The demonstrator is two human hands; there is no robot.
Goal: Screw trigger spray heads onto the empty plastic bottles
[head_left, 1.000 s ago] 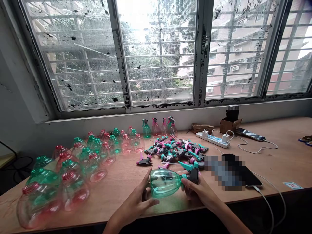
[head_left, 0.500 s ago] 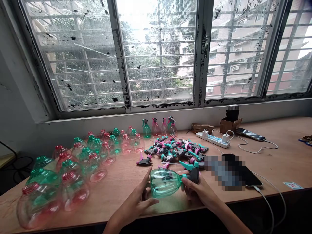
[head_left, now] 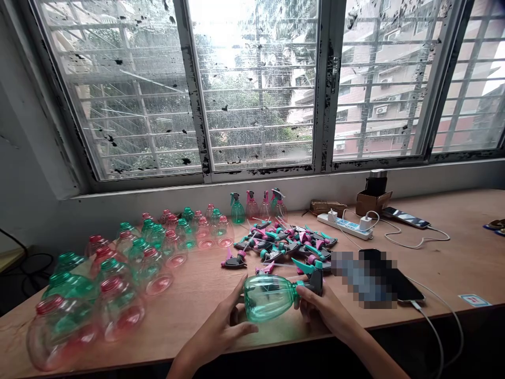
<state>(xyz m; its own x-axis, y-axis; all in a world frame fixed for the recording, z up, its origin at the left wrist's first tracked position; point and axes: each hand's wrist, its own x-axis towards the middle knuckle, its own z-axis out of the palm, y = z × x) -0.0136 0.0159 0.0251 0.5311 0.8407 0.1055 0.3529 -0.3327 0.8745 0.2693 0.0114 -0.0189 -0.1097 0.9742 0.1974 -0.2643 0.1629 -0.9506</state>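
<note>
A clear green plastic bottle (head_left: 268, 297) lies on its side over the wooden table's near edge. My left hand (head_left: 224, 329) cups its base, fingers wrapped round the underside. My right hand (head_left: 319, 310) grips the spray trigger head (head_left: 311, 279), teal and black, at the bottle's neck. Just behind lies a heap of loose trigger heads (head_left: 284, 245) in pink, teal and black.
Several open green and pink bottles (head_left: 118, 273) crowd the table's left. A few assembled spray bottles (head_left: 258, 206) stand by the wall. A power strip (head_left: 347, 226), a small box (head_left: 373, 200), phones on cables (head_left: 404, 217) and a blurred patch (head_left: 363, 276) lie to the right.
The bottle has tipped slightly, its neck end lifted a little by my right hand. Both hands stay on it.
</note>
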